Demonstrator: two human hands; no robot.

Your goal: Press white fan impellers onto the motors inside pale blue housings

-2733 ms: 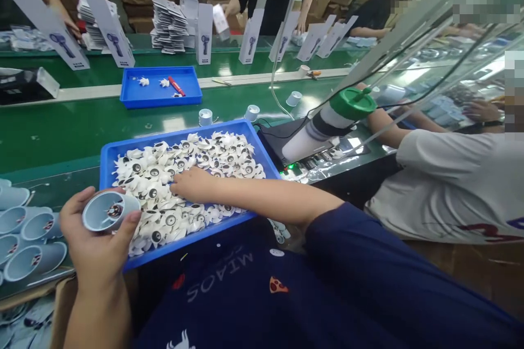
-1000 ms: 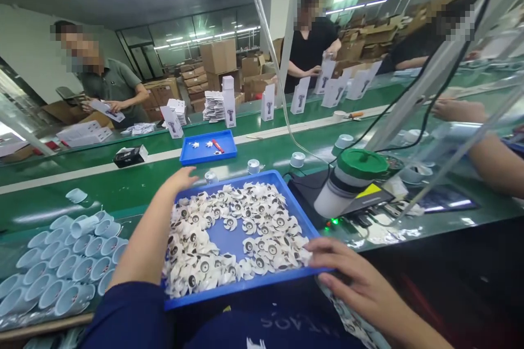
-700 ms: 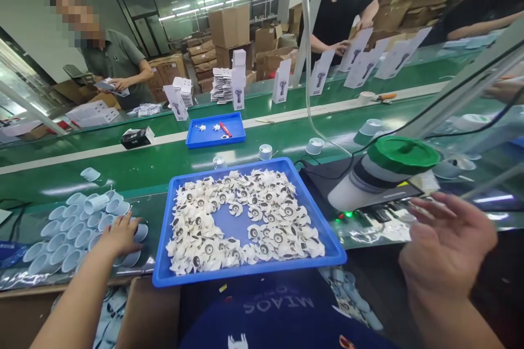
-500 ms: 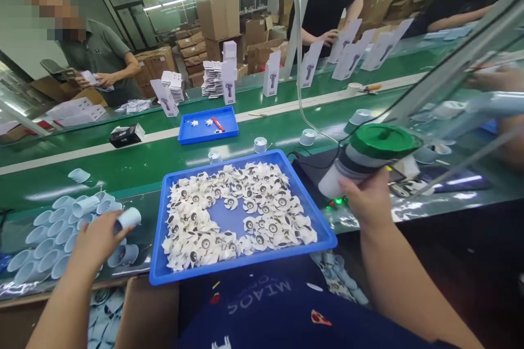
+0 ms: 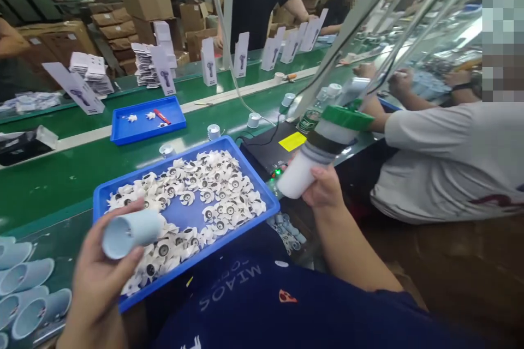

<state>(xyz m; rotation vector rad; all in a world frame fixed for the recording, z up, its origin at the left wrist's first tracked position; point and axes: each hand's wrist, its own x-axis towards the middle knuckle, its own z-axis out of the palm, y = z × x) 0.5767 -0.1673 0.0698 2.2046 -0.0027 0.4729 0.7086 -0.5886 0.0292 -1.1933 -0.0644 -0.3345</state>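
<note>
My left hand grips a light-blue plastic cylinder, its open end facing me and to the left. Under it is a blue tray full of small white fan impellers, with a bare patch in the middle. My right hand is wrapped round a white cylindrical bottle with a dark band and a green lid, held tilted over the bench. More light-blue cylinders lie in rows at the lower left.
A smaller blue tray with a few impellers and a red pen sits on the green conveyor. A black box with lit green lights is near my right hand. White printed cartons stand along the far side. A co-worker in white sits at right.
My left hand has brought the cylinder from the rows at left to above the tray of impellers. The view has turned right, and my right hand still holds the bottle.
</note>
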